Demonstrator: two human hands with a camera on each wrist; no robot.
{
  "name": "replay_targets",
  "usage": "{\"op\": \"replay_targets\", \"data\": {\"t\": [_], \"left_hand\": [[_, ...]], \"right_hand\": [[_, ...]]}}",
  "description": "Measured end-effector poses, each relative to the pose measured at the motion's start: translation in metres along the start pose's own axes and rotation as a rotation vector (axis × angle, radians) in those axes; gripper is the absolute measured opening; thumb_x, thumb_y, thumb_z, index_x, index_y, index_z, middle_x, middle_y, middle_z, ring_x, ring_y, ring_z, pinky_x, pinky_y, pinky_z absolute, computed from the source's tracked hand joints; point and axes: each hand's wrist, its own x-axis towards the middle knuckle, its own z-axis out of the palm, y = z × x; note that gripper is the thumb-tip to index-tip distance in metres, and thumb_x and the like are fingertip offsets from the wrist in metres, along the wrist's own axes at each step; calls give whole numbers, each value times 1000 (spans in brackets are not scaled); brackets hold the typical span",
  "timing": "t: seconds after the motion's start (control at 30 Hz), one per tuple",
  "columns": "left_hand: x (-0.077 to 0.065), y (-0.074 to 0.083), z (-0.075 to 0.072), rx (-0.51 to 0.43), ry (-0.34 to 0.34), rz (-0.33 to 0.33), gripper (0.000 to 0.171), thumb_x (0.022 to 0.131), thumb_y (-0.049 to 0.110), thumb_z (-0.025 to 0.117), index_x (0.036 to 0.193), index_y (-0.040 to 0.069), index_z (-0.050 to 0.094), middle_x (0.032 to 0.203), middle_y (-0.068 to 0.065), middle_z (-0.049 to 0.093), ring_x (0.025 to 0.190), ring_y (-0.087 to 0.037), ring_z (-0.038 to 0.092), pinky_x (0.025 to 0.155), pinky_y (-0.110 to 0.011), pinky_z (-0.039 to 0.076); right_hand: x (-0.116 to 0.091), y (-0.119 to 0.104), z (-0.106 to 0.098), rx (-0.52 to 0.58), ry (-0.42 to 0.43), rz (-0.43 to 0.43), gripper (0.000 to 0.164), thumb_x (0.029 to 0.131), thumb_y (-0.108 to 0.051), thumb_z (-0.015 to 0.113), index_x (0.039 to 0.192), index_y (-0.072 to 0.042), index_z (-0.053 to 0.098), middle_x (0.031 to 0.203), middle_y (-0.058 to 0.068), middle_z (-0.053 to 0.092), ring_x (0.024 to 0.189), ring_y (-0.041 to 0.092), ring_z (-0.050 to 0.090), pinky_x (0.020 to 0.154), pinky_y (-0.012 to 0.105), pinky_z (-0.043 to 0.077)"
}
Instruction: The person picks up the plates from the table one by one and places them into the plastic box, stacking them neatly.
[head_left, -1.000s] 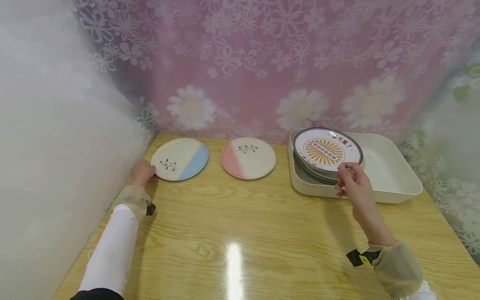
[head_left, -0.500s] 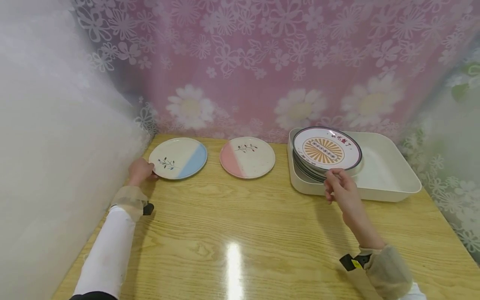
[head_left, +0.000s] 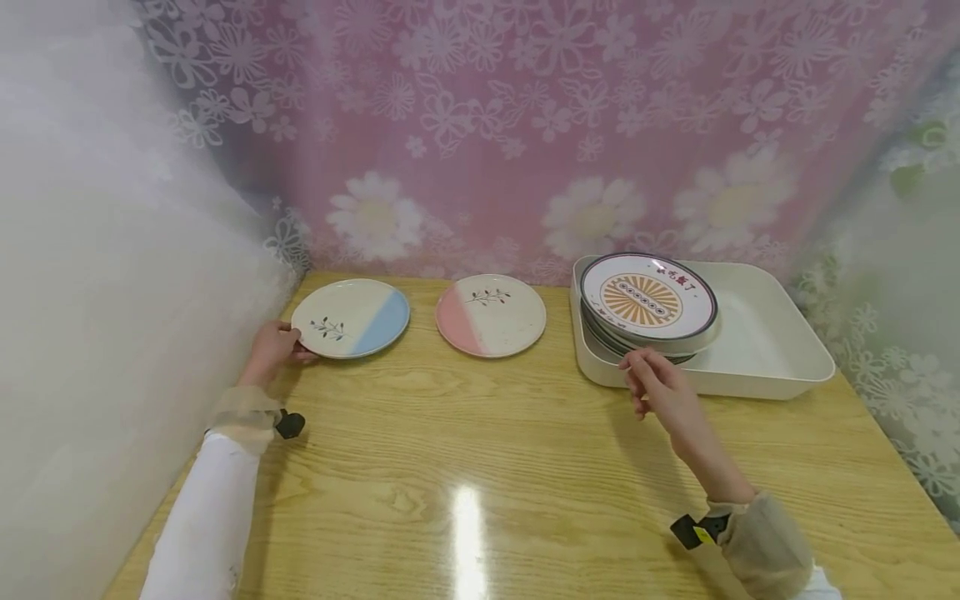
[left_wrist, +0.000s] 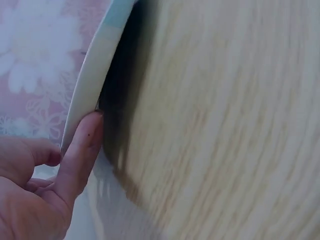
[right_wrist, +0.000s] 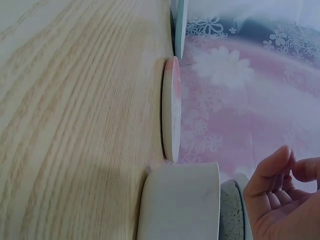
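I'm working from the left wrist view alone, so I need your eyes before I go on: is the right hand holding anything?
Observer: No. The right hand holds nothing; the right wrist view shows its thumb and fingers loosely curled on air.
Operator: What lies next to the blue-and-cream plate that the left hand pinches by the rim?
Observer: A pink-and-cream plate, to its right in the head view, with a gap between the two.
Operator: And past that one?
Observer: A cream tray, with a stack of plates in its left end.
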Motion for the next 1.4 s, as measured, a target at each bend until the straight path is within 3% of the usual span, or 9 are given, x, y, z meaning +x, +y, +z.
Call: {"op": "replay_targets", "data": {"t": [0.13,0.23,0.4,0.57,0.77,0.93,1.13,1.4], "left_hand": [[-6,2,2,-145,22,16,43,104,3,33,136,-26,29,75,-4,57,54,-2,64,64,-21,59],[-9,3,3,-243,35,26,35,103,0,32,130,-22,32,80,-10,57,54,-4,66,64,-23,60],[-15,3,4,-302,60,37,29,100,-3,32,123,-20,35,93,-19,54,55,-3,65,63,-22,60],[-23,9,1,-358,39,41,40,100,-1,34,133,-23,29,81,-7,59,57,-3,66,65,-22,60],[-36,34,8,-389,15,96,35,102,2,39,130,-18,34,77,0,60,60,-3,67,66,-21,60],[-53,65,21,-396,-24,148,39,103,5,42,134,-18,36,77,1,64,63,-3,69,65,-19,59],[-73,100,45,-419,-136,216,39,105,5,46,135,-17,39,82,0,65,67,-7,70,67,-21,60],[-104,126,87,-400,-327,271,30,105,6,48,129,-12,45,77,0,72,63,-10,71,63,-26,61]], "right_hand": [[-1,1,4,-19,-23,-7,33,110,-31,44,108,-1,56,75,-2,47,56,8,47,49,25,49],[-2,1,6,-34,-34,-17,36,111,-30,43,111,5,53,76,-1,47,55,9,47,49,26,49],[-3,0,7,-44,-39,-19,37,111,-27,42,112,8,52,75,0,47,55,10,48,48,27,49],[-2,-1,10,-36,-48,-6,36,111,-29,43,110,6,53,75,-1,48,55,10,48,48,27,49],[0,-4,17,-19,-72,-5,33,110,-29,44,110,2,54,77,0,50,56,10,50,50,27,50],[2,-8,25,5,-118,15,38,110,-30,44,120,5,53,85,3,57,64,12,63,57,30,57],[7,-11,34,23,-169,-9,49,111,-33,42,142,5,48,109,12,69,82,16,75,70,34,62],[10,-18,39,98,-215,-18,56,111,-34,40,149,7,39,124,18,68,89,18,76,78,37,62]]}}
